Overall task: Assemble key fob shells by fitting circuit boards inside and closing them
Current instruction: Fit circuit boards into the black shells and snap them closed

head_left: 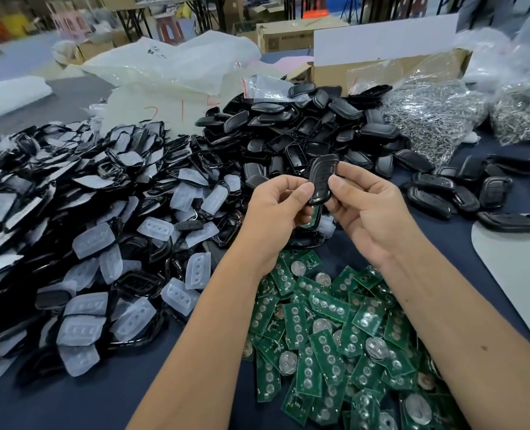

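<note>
Black fob shell (321, 178) pinched between both thumbs, left hand (276, 209) and right hand (363, 209), held above green boards (325, 308) on worktop (102, 398); halves probably being squeezed closed, board edge glimpsed underneath.

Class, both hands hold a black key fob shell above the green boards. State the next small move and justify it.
Probably squeeze the black plastic key fob shell closed: left hand and right hand pinch it between thumbs and fingers, and green shows at its lower end.
</note>
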